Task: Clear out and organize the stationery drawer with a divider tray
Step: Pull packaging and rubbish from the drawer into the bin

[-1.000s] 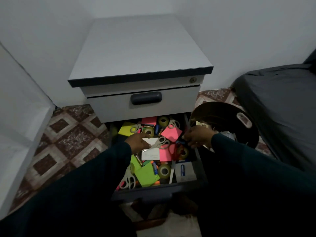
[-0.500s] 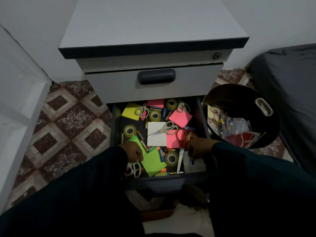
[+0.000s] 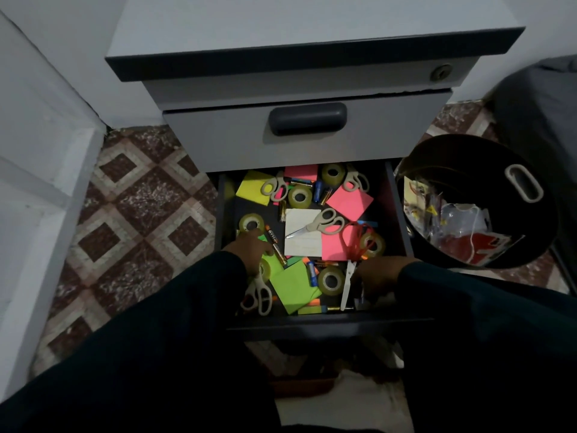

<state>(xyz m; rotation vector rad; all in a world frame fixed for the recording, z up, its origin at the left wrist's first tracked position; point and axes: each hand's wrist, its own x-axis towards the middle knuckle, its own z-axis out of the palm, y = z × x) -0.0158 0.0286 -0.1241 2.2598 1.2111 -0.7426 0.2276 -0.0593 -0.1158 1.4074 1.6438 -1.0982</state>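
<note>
The lower drawer (image 3: 327,324) stands pulled out, full of loose stationery. Inside lie pink notes (image 3: 351,201), green notes (image 3: 293,287), a white pad (image 3: 301,243) with grey scissors (image 3: 324,221) on it, several tape rolls (image 3: 331,280), batteries and markers. No divider tray shows. My left hand (image 3: 251,248) reaches into the left side, fingertips on the green notes beside an orange-capped marker (image 3: 274,243). My right hand (image 3: 379,276) is down in the front right corner next to the red-handled scissors (image 3: 352,245); its fingers are hidden.
A grey cabinet (image 3: 312,26) holds a closed upper drawer (image 3: 307,118) right above the open one. A black bin (image 3: 468,164) with wrappers stands at the right, dark bedding (image 3: 549,114) beyond it. A white wall edge (image 3: 37,170) is left, over patterned tile floor (image 3: 140,214).
The view has moved closer and lower over the drawer. Both hands have drawn back from the middle toward the front, the left to the green notes, the right to the front right corner.
</note>
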